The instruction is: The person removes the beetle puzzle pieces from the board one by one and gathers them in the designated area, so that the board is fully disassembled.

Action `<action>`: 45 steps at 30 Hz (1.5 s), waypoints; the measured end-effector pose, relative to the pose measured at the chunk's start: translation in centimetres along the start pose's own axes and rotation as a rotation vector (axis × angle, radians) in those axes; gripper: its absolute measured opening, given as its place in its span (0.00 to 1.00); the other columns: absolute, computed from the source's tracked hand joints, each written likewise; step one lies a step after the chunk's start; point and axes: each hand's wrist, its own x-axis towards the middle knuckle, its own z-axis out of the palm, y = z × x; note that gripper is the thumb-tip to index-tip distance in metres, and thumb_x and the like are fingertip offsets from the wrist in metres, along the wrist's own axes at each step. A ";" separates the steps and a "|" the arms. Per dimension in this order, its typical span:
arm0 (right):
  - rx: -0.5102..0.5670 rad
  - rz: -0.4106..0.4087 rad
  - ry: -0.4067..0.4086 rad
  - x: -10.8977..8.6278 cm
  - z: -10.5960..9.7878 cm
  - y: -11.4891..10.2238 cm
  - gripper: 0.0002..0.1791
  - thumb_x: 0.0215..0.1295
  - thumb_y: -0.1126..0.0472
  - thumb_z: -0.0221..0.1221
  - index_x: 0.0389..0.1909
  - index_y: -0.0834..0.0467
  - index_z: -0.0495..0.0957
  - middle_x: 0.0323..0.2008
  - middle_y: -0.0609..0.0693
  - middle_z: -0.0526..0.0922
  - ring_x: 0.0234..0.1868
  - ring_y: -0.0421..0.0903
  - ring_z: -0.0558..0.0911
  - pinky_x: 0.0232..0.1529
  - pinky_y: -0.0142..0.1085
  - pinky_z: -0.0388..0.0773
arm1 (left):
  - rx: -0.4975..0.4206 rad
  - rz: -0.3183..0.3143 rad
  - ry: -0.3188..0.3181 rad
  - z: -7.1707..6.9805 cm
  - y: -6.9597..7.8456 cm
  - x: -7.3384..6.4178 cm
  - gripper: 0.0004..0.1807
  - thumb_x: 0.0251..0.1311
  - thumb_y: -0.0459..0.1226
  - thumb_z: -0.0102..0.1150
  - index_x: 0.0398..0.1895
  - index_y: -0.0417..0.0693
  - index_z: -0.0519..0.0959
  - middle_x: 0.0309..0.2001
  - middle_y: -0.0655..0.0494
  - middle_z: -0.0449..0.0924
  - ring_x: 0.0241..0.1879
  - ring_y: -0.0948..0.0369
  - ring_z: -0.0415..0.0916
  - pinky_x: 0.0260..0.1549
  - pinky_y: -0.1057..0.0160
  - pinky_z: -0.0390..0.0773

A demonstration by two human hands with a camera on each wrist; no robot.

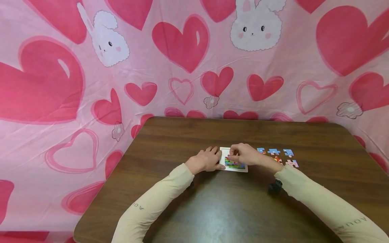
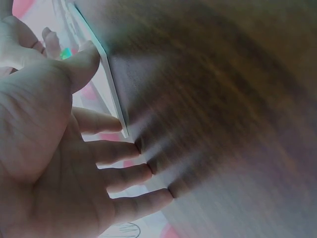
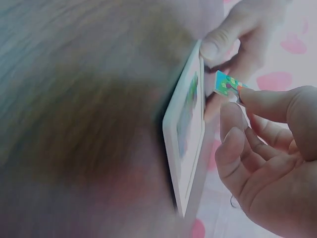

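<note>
A white-framed puzzle tray [image 1: 224,151] lies on the table, its lower part filled with a colourful picture. My right hand [image 1: 247,154] pinches a puzzle piece [image 3: 227,85] between thumb and fingers, just above the tray; the piece shows blue, green and orange. At the tray's left side rests my left hand [image 1: 206,160], fingers spread. In the left wrist view its thumb and index finger touch the tray's edge [image 2: 110,84], while the other fingertips press on the tabletop.
Right of the tray, several loose puzzle pieces [image 1: 274,152] lie on the brown wooden table [image 1: 194,209], partly behind my right forearm. A pink cloth [image 1: 182,60] with hearts and rabbits hangs behind the table's far edge.
</note>
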 end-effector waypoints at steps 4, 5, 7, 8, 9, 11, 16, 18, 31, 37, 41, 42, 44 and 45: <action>0.045 0.017 -0.012 -1.0 -1.0 0.6 0.10 0.65 0.57 0.64 0.28 0.54 0.75 0.17 0.45 0.76 0.18 0.39 0.74 0.20 0.31 0.68 | -0.002 0.004 0.000 0.0 0.0 0.0 0.44 0.64 0.66 0.47 0.77 0.52 0.56 0.76 0.49 0.55 0.75 0.48 0.54 0.67 0.45 0.65; 0.056 0.021 -0.020 -1.2 -1.2 0.8 0.10 0.66 0.57 0.63 0.29 0.54 0.74 0.17 0.46 0.77 0.18 0.40 0.75 0.20 0.31 0.70 | -0.003 0.004 -0.002 -0.1 0.0 0.0 0.44 0.64 0.66 0.47 0.77 0.52 0.56 0.77 0.49 0.54 0.75 0.48 0.54 0.68 0.45 0.64; 0.075 0.029 -0.035 -1.8 -1.6 1.2 0.10 0.66 0.57 0.63 0.29 0.55 0.74 0.18 0.49 0.78 0.19 0.43 0.77 0.19 0.33 0.72 | -0.008 0.004 -0.008 0.0 0.0 0.0 0.45 0.64 0.66 0.47 0.77 0.52 0.55 0.77 0.49 0.54 0.75 0.48 0.54 0.68 0.45 0.63; 0.084 0.036 -0.046 -2.1 -1.8 1.4 0.09 0.66 0.57 0.63 0.30 0.55 0.74 0.18 0.51 0.79 0.19 0.45 0.78 0.19 0.34 0.73 | -0.010 0.004 -0.011 0.0 0.0 0.0 0.45 0.64 0.66 0.47 0.77 0.53 0.55 0.77 0.49 0.53 0.75 0.48 0.53 0.68 0.45 0.63; 0.089 0.036 -0.053 -2.3 -1.9 1.6 0.09 0.66 0.57 0.63 0.30 0.55 0.74 0.18 0.52 0.79 0.19 0.46 0.79 0.19 0.34 0.74 | -0.013 0.005 -0.012 0.0 0.0 0.0 0.45 0.64 0.66 0.47 0.77 0.53 0.55 0.77 0.49 0.53 0.75 0.48 0.53 0.69 0.45 0.63; 0.092 0.029 -0.058 -2.8 -2.2 1.9 0.09 0.65 0.57 0.63 0.30 0.55 0.74 0.19 0.52 0.79 0.18 0.47 0.79 0.19 0.35 0.75 | -0.020 0.006 -0.014 0.0 0.0 -0.1 0.45 0.64 0.65 0.47 0.77 0.53 0.55 0.77 0.49 0.53 0.76 0.49 0.53 0.69 0.45 0.62; 0.106 0.013 -0.064 -4.0 -2.8 2.5 0.10 0.66 0.58 0.63 0.30 0.56 0.73 0.20 0.52 0.78 0.17 0.47 0.80 0.19 0.35 0.75 | -0.038 0.012 -0.014 0.0 -0.1 -0.2 0.44 0.64 0.65 0.47 0.77 0.52 0.54 0.78 0.49 0.52 0.76 0.48 0.51 0.70 0.45 0.61; 0.107 0.021 -0.070 -4.5 -3.0 2.8 0.10 0.66 0.58 0.63 0.29 0.56 0.73 0.20 0.51 0.78 0.17 0.46 0.79 0.18 0.35 0.75 | -0.045 0.016 -0.016 0.0 -0.1 -0.2 0.44 0.65 0.65 0.46 0.77 0.52 0.54 0.78 0.48 0.51 0.76 0.48 0.51 0.70 0.45 0.60; 0.071 0.044 -0.162 -7.3 -4.4 4.9 0.10 0.66 0.57 0.63 0.29 0.56 0.74 0.21 0.48 0.78 0.18 0.44 0.79 0.18 0.34 0.75 | -0.041 0.023 -0.012 -0.1 -0.2 -0.4 0.44 0.66 0.64 0.45 0.77 0.51 0.54 0.78 0.47 0.52 0.76 0.47 0.51 0.69 0.44 0.61; 0.092 0.057 -0.203 -8.0 -4.7 5.7 0.09 0.65 0.60 0.63 0.30 0.58 0.73 0.20 0.50 0.78 0.17 0.43 0.78 0.18 0.35 0.76 | -0.042 0.016 -0.022 -0.1 -0.2 -0.4 0.44 0.66 0.64 0.45 0.78 0.51 0.53 0.78 0.48 0.50 0.77 0.48 0.50 0.70 0.44 0.60; 0.124 0.047 -0.246 -8.2 -4.7 6.2 0.09 0.64 0.61 0.64 0.31 0.59 0.73 0.20 0.50 0.78 0.17 0.41 0.78 0.18 0.37 0.77 | -0.044 0.011 -0.028 -0.1 -0.1 -0.4 0.44 0.65 0.64 0.46 0.78 0.51 0.53 0.78 0.48 0.50 0.77 0.48 0.50 0.70 0.44 0.59; 0.136 0.045 -0.257 -8.2 -4.7 6.3 0.09 0.64 0.61 0.64 0.31 0.60 0.73 0.20 0.50 0.78 0.17 0.41 0.77 0.18 0.37 0.77 | -0.044 0.012 -0.027 -0.1 -0.1 -0.3 0.44 0.65 0.64 0.46 0.78 0.51 0.53 0.78 0.48 0.50 0.77 0.48 0.50 0.70 0.45 0.59; 0.156 0.049 -0.275 -8.3 -4.8 6.4 0.10 0.64 0.61 0.64 0.31 0.61 0.73 0.21 0.49 0.77 0.17 0.40 0.76 0.18 0.36 0.77 | -0.041 0.012 -0.023 -0.1 -0.1 -0.3 0.44 0.65 0.64 0.46 0.77 0.51 0.53 0.78 0.49 0.51 0.77 0.48 0.50 0.70 0.45 0.60; 0.162 0.053 -0.283 -8.3 -4.8 6.4 0.10 0.64 0.61 0.64 0.31 0.61 0.73 0.21 0.49 0.77 0.18 0.40 0.76 0.18 0.35 0.76 | -0.039 0.013 -0.022 -0.1 -0.1 -0.3 0.44 0.65 0.64 0.46 0.77 0.51 0.53 0.78 0.49 0.51 0.77 0.48 0.50 0.70 0.45 0.60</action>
